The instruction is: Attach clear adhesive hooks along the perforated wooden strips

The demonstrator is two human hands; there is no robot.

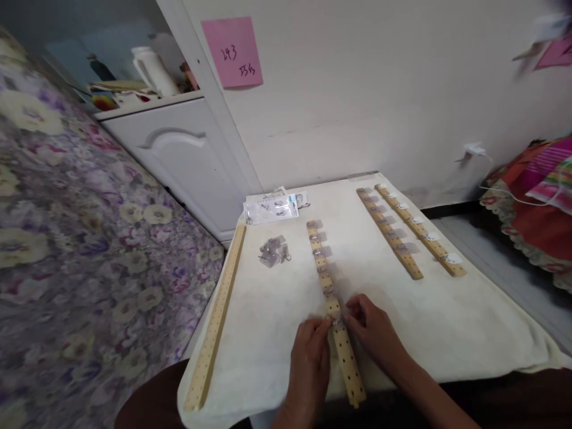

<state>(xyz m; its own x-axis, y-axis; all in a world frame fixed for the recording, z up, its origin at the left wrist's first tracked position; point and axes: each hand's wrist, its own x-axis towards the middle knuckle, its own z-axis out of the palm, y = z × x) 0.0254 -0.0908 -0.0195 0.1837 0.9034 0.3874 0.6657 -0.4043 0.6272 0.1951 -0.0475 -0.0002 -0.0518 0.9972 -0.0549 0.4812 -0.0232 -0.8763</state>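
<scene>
A pale, perforated wooden strip point(345, 356) lies lengthwise before me, with several small shiny pieces with clear tabs set along its far part. My left hand point(310, 354) is closed at the strip's left edge, its thumb and fingertips pressed against a small shiny piece point(336, 320) on it. On the other side, my right hand point(373, 328) has bent fingers drawn together close to the same piece; what they hold, if anything, is too small to make out. Farther left is a loose pile of small clear and metallic pieces point(272, 251).
A bare perforated strip point(217, 322) runs along the table's left edge. Two strips with pieces attached, one point(388, 232) beside another point(420, 229), lie at right. Clear packets point(271, 210) sit at the back of the cloth-covered table point(277, 310). A floral curtain point(111, 238) hangs left.
</scene>
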